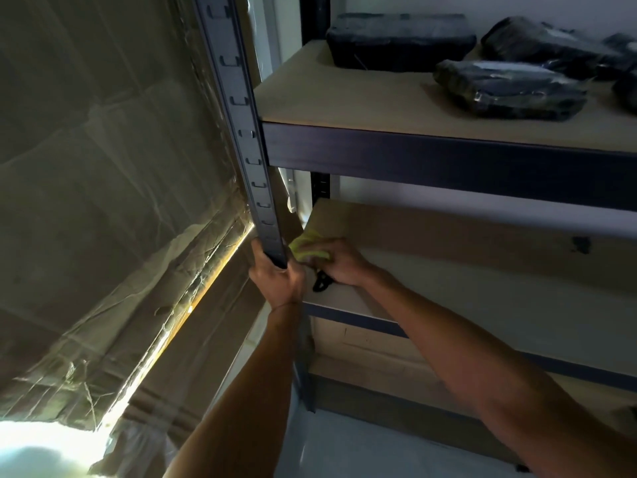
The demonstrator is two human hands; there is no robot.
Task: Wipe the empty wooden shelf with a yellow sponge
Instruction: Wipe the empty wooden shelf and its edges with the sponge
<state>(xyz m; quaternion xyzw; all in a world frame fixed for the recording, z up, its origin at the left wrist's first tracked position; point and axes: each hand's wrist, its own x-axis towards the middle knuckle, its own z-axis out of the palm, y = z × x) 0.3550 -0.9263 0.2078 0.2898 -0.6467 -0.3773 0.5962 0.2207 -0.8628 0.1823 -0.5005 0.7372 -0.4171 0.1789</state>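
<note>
Head view: my right hand (339, 262) curls over yellow sponge (306, 248), likely soft, light; top grip suits. Left hand (277, 277) grips post (241, 115).

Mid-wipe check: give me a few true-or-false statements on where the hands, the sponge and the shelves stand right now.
1. The right hand holds the yellow sponge on the middle shelf. True.
2. The left hand hangs free at the person's side. False: it grips the metal upright at the rack's front left corner.
3. The sponge sits at the right end of the middle shelf. False: it is at the left end, right beside the upright.
4. The upper shelf carries dark wrapped packages. True.
</note>
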